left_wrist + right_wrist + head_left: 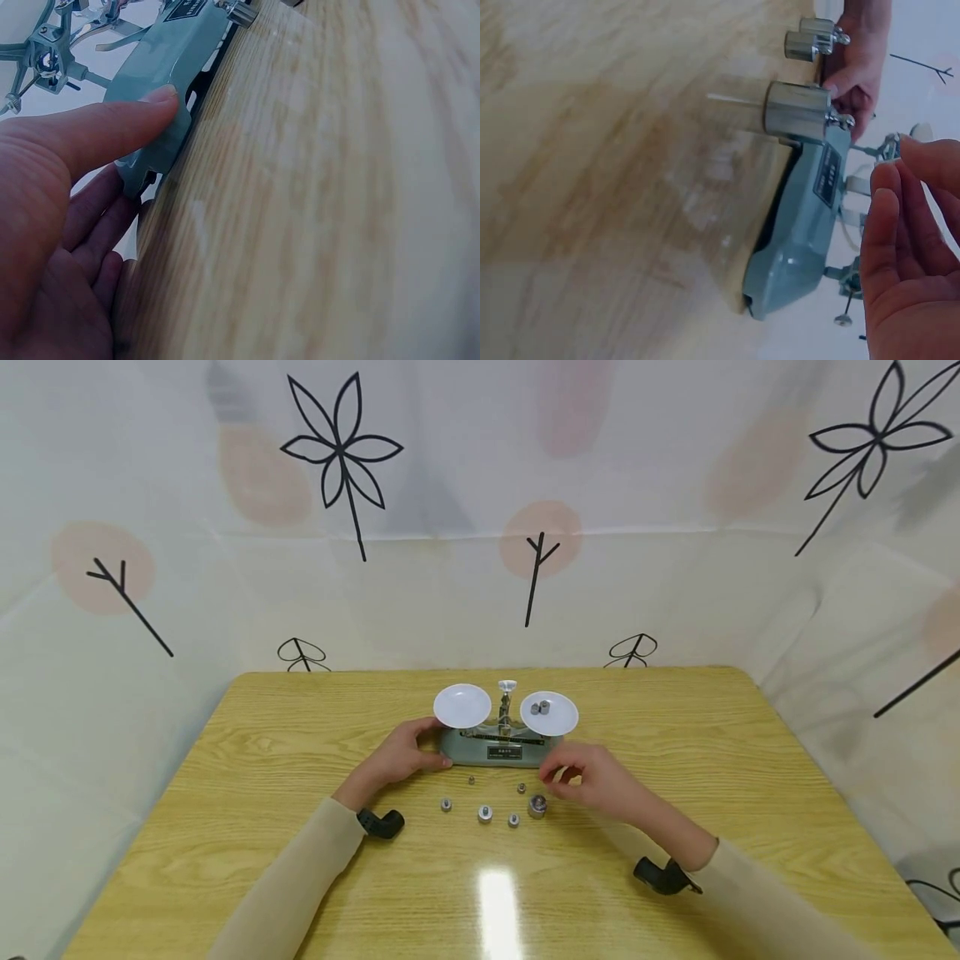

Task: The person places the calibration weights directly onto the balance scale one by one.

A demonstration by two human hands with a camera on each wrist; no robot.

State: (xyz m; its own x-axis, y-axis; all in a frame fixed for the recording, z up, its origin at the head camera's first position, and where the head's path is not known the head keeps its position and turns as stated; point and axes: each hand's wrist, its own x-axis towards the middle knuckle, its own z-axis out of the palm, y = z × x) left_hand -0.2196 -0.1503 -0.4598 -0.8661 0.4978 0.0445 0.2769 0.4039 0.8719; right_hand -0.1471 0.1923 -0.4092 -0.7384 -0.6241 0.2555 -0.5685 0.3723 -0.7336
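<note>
A green balance scale (502,752) stands near the middle of the wooden table, with a white pan on each side. My left hand (405,752) grips the base's left end; in the left wrist view its thumb (127,127) lies over the front face and the other fingers reach behind. My right hand (592,781) hovers at the base's right front corner, beside the largest metal weight (537,807). Its fingers (881,232) are loosely bent, with no object visible between them. Two small weights (540,707) sit on the right pan (562,720); the left pan (462,705) bears nothing.
Several smaller weights, among them a knobbed one (485,814) and another (446,805), stand scattered on the table (360,893) in front of the scale. Behind the table's far edge hangs a patterned cloth (420,602).
</note>
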